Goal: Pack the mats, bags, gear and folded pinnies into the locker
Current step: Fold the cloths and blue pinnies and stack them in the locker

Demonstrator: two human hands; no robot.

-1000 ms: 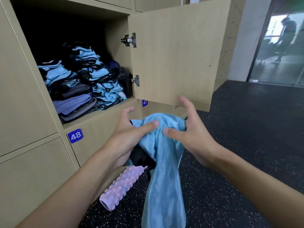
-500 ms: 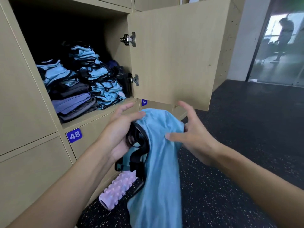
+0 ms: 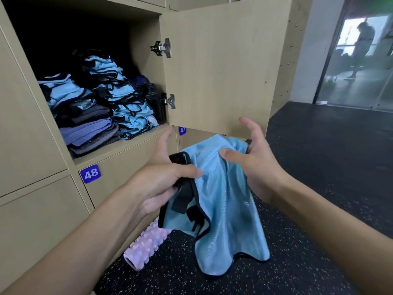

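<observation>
In front of the open locker [image 3: 119, 149], a person holds a light blue pinny [image 3: 223, 201] with black trim between both hands: the left hand [image 3: 157, 184] pinches its black-edged corner between thumb and curled fingers [image 3: 178, 186], and the right hand [image 3: 255, 167] clamps the top fold under its thumb, forefinger lifted free. Stacks of folded pinnies [image 3: 127, 101] sit on the locker shelf, the door [image 3: 223, 67] stands wide, and a pink foam roller [image 3: 146, 245] lies on the floor [image 3: 319, 188] against the cabinet's foot
</observation>
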